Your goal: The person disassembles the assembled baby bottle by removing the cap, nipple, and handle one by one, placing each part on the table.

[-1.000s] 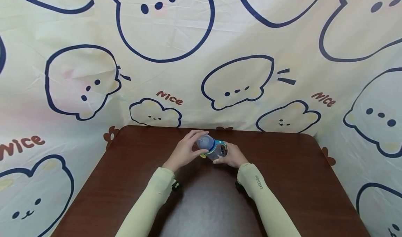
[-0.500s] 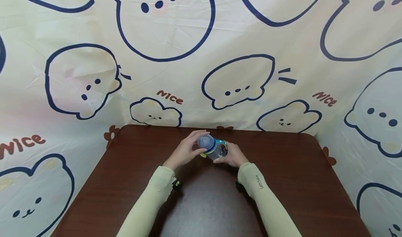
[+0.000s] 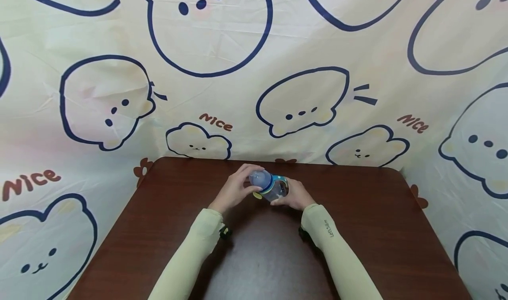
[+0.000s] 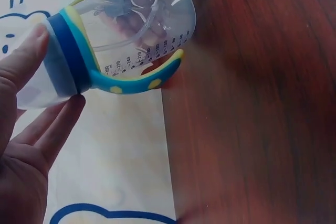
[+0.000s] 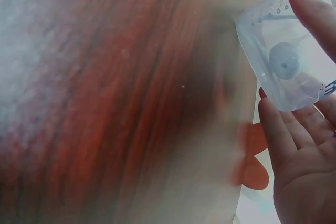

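Head view shows almost nothing has shifted over the last second: you still hold the baby bottle (image 3: pixel 270 187) tilted above the far middle of the brown table (image 3: pixel 377 229), and both hands sit where they were, apart from a slight drift of the camera. Your left hand (image 3: pixel 234 191) is curled round the cap end, thumb and fingers wrapped on the translucent cap (image 4: pixel 37 85) just past the dark blue collar ring (image 4: pixel 65 56). Your right hand (image 3: pixel 295 195) cups the clear body from the base side; in the right wrist view its fingers (image 5: pixel 315 17) curve round the bottle's bottom (image 5: pixel 286 64), with droplets showing inside the plastic. The blue and yellow handle (image 4: pixel 139 80) hangs free below, touching neither hand. With so little movement, I judge you are mid-grip on the cap, either bracing to turn it or turning it slowly; whether it has loosened cannot be told. The bear-print cloth (image 3: pixel 198 92) hangs behind the table.
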Demonstrator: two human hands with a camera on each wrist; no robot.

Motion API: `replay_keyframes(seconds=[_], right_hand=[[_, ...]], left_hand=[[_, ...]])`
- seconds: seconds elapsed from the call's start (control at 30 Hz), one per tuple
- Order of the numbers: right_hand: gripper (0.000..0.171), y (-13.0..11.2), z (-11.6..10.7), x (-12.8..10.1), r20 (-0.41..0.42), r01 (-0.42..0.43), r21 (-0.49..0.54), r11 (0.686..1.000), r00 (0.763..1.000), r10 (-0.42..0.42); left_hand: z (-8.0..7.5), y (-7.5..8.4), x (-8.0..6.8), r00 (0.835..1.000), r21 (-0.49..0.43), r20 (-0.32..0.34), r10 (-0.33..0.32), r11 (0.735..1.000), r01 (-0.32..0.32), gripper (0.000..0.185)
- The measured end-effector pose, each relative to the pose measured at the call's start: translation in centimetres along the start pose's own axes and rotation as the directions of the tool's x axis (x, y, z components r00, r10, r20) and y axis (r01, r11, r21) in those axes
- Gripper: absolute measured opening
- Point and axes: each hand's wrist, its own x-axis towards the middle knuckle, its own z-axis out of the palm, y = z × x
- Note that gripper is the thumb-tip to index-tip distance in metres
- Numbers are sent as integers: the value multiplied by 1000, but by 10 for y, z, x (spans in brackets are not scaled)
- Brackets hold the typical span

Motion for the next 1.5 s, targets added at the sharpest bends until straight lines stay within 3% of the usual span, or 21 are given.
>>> replay_keyframes(seconds=[0.1,0.27,0.4,0.53,0.97,1.2,1.37,1.5], right_hand=[[85,0,-1,0,2,-3,1,1000,1000,3],[84,1,-1,0,11,25,-20,999,1000,-25],[82,1,0,0,10,38,-40,998,999,-38],[81,1,1,-1,4,38,-40,999,999,-37],[86,4,4,2,-17,37,-19,999,999,-37],[88,4,0,3,-18,61,-18,998,998,-61],[86,4,0,3,5,34,-38,999,999,-33],[85,3,0,3,12,42,-42,998,999,-42]], left_hand=[[-1,1,2,1000,14,-6,-16,1000,16,53],[9,2,8,999,129,-31,-25,991,29,46],[22,4,13,994,226,-107,-1,974,25,46],[29,6,17,983,256,-181,16,966,32,41],[38,4,17,962,180,-273,-1,982,52,29],[40,4,21,943,171,-334,-11,983,72,28],[43,5,20,937,154,-347,-40,983,99,28],[45,7,19,923,126,-378,-68,984,125,28]])
